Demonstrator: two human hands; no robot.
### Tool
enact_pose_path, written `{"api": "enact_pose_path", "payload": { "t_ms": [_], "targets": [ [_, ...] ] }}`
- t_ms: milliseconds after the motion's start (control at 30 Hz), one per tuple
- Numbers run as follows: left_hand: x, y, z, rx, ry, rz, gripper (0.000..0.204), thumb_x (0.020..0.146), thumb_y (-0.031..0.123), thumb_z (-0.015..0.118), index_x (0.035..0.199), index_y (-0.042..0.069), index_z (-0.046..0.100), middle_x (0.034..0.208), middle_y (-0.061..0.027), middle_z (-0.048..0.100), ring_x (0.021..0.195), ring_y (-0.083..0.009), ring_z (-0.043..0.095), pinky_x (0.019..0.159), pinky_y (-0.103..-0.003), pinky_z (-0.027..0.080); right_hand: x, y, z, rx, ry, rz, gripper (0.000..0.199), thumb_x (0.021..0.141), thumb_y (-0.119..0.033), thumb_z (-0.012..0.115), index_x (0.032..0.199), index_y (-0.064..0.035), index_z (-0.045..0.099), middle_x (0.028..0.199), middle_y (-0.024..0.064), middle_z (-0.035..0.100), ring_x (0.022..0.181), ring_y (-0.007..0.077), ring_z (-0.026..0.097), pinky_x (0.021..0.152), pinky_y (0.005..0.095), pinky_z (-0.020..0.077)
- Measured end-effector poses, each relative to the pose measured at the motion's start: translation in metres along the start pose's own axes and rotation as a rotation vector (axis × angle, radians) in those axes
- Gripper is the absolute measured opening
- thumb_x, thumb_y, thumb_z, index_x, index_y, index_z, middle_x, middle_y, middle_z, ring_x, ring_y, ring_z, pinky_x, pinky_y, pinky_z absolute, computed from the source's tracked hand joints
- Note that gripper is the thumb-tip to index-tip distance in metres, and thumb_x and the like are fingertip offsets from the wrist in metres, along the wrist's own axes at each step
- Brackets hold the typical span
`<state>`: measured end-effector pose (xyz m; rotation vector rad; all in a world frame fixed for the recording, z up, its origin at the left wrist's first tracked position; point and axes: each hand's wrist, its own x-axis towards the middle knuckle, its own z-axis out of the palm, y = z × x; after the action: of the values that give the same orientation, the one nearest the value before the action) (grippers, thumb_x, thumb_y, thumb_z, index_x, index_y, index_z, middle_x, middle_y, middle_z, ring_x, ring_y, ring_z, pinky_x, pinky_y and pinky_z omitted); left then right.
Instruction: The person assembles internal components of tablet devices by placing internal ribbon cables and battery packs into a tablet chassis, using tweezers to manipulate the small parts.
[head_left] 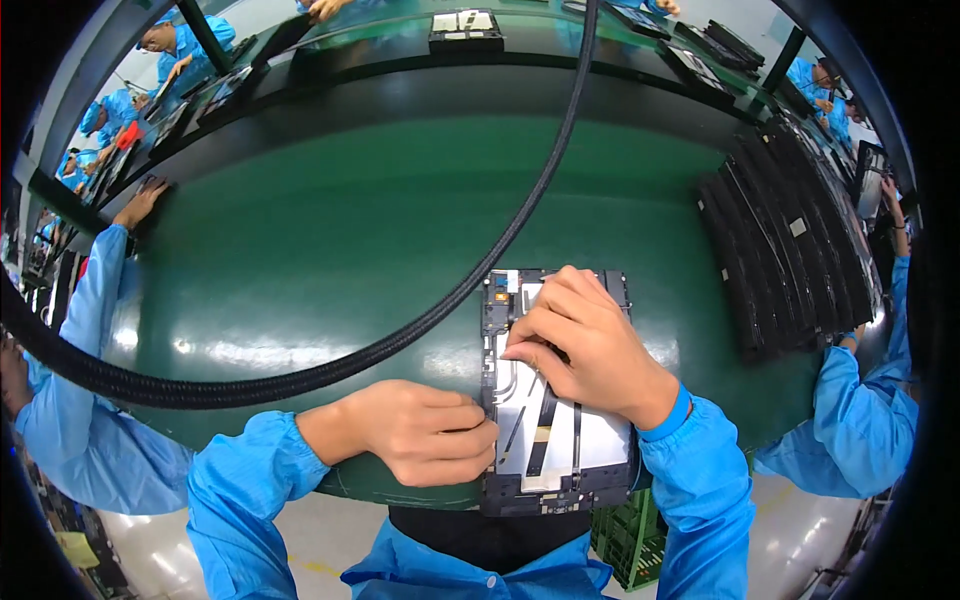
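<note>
On the green tabletop (330, 250) we see a tablet frame (556, 455) at its near edge; our left hand (420, 430) pinches its side, our right hand (585, 345) presses fingertips on it, perhaps holding something small. A braided cable (470, 270) arcs across; stacked black frames (790, 240) lie right.

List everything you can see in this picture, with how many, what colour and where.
Tablet frame: one, black with silver inner plate, near table edge, under both hands.
Braided cable: one, black, arcing across the table.
Stacked trays: one leaning row, black, right side.
Table: one, green.
Crate: one, green, on the floor below.
Co-workers' sleeves: blue, left and right edges.
Left hand: pinching the frame's left edge.
Right hand: pressing on the plate.
</note>
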<state>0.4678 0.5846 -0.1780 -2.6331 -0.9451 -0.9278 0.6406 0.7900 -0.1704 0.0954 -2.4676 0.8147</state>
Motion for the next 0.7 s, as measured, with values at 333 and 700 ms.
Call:
{"api": "enact_pose_path", "payload": {
  "t_ms": [333, 700],
  "targets": [
    [0.0073, -0.0038, 0.0005, -0.028, 0.039, -0.138, 0.021, 0.085, 0.017, 0.081, 0.089, -0.002, 0.073, 0.098, -0.0147, 0.073, 0.082, -0.0265, 0.072, 0.073, -0.034, 0.065, -0.0019, -0.0022, -0.0030, -0.040, -0.009, 0.024, 0.018, 0.082, -0.012, 0.093, 0.092, -0.0099, 0.078, 0.088, 0.0049, 0.057, 0.089, 0.0280, 0.057, 0.080, 0.0420, 0.0462],
    [0.0049, -0.0073, -0.0027, 0.077, 0.004, -0.169, 0.030, 0.099, 0.026, 0.073, 0.094, -0.003, 0.076, 0.098, -0.0157, 0.074, 0.083, -0.0277, 0.074, 0.076, -0.034, 0.067, -0.0034, -0.0021, -0.0027, -0.011, 0.003, 0.016, 0.019, 0.083, -0.013, 0.093, 0.091, -0.0090, 0.076, 0.087, 0.0053, 0.056, 0.086, 0.0284, 0.056, 0.080, 0.0411, 0.0458]
  ]
}}
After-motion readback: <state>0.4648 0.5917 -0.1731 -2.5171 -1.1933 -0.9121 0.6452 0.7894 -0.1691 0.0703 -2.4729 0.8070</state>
